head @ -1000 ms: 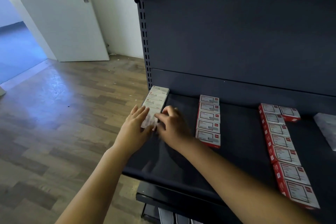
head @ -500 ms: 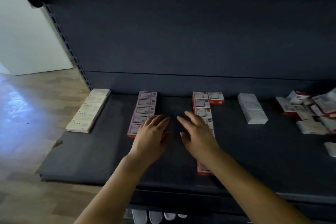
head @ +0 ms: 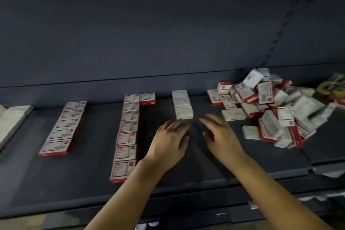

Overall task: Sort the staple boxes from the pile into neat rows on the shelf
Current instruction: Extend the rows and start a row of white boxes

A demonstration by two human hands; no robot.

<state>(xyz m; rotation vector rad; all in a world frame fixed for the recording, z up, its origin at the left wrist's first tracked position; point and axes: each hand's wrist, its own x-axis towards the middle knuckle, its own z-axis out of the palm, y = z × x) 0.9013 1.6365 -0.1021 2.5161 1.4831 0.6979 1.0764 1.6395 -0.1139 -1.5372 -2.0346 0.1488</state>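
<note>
**Inspector:** Since the earlier frame, both hands have been carried rightward along the shelf (head: 56, 183), away from the far-left row, and the unsorted pile (head: 270, 110) has been brought into view. What is recorded of the boxes?

**Assessor:** Four rows and the start of a fifth are noted. A pale row (head: 11, 123) is partly cut off at the left edge. A red-edged row (head: 63, 129) of five boxes is laid next, well apart from it. A longer red-edged row (head: 127, 136) of about seven boxes is set further right, with a single red box (head: 147, 99) touching its back end, as if another row had been begun. A short white row (head: 182, 104), three or four boxes deep, is placed near the back wall, between the long row and the pile.

**Inspector:** And the hands?

**Assessor:** The left hand (head: 170, 142) is held flat, fingers straight, just in front of the short white row; nothing is gripped. The right hand (head: 222, 136) is likewise spread and empty, fingers blurred and pointed back and left, just beside the nearest loose box (head: 233, 115).

**Inspector:** Progress?

**Assessor:** The task is judged well short of done, perhaps near half. A large heap of red and white boxes is left tumbled at the right, many tilted or stacked on one another. The white row and the new red row are judged the ones still to be filled. Yellowish items (head: 330, 87) beyond the pile cannot be identified.
</note>
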